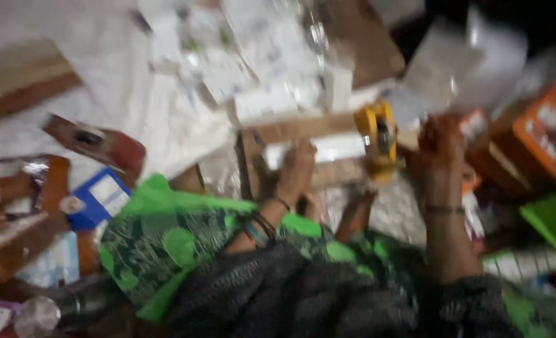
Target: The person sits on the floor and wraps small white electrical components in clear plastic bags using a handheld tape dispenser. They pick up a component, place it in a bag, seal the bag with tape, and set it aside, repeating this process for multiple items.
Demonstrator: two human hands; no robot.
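While the frame is motion-blurred, the layout reads: left hand (298,164) rests flat, fingers spread, on a flat brown cardboard piece (303,153) carrying a white strip, centre of the scene. Right hand (439,145) is raised just right of a yellow tape dispenser (377,136); whether it grips anything, I cannot tell. Judgement: sealing step, card pinned down. Next move likely needs a firm dispenser grip, run along the card. Card's long axis runs left-right; dispenser stands upright, near-far. White cartons (259,69) lie far, orange boxes (535,134) right.
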